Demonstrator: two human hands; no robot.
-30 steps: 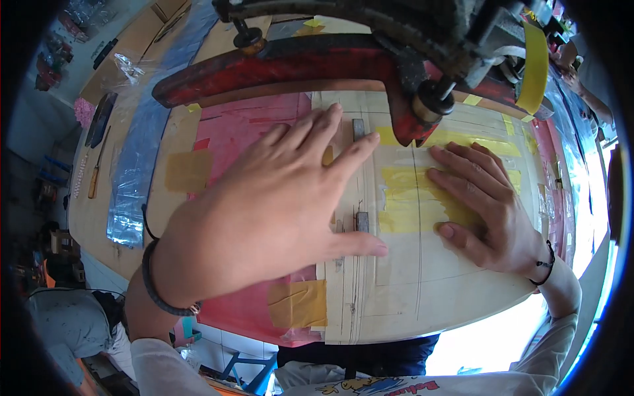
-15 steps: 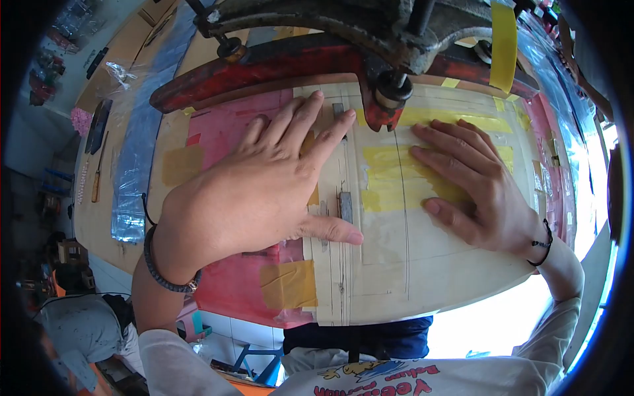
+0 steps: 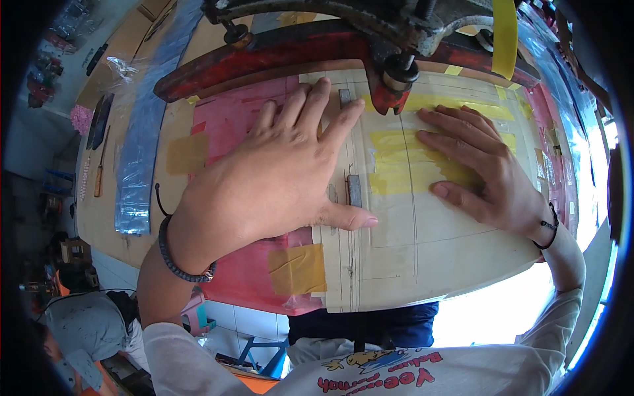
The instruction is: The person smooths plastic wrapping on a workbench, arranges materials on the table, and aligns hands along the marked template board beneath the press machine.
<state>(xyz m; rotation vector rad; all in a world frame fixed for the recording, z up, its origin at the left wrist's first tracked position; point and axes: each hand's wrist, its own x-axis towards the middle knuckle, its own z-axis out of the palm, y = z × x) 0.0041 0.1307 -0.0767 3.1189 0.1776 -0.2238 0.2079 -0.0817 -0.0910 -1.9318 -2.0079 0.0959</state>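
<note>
My left hand point(image 3: 271, 168) lies palm down with fingers spread, across a red plastic sheet point(image 3: 241, 264) and the pale board point(image 3: 383, 257) beside it. Its thumb and index finger reach over a line of narrow slots, where a small grey metal bar point(image 3: 354, 190) sits and a second grey bar point(image 3: 344, 98) shows near the index fingertip. My right hand point(image 3: 485, 175) rests with its fingers apart over yellow tape point(image 3: 393, 162) on the board. Neither hand grips anything. In front of my hands stands a heavy red metal bar point(image 3: 277, 59) with a forked tip point(image 3: 394, 99) pointing toward me.
A dark metal machine frame point(image 3: 330, 12) spans the top, with a yellow strip point(image 3: 505, 39) hanging from it. Blue plastic film point(image 3: 137, 191) and an awl-like tool point(image 3: 99, 178) lie on the left. Another person point(image 3: 86, 323) is at lower left, near a blue stool point(image 3: 264, 353).
The whole view has shifted slightly, so board, machine and hands appear a little higher and to the right. Both hands keep about the same place on the board.
</note>
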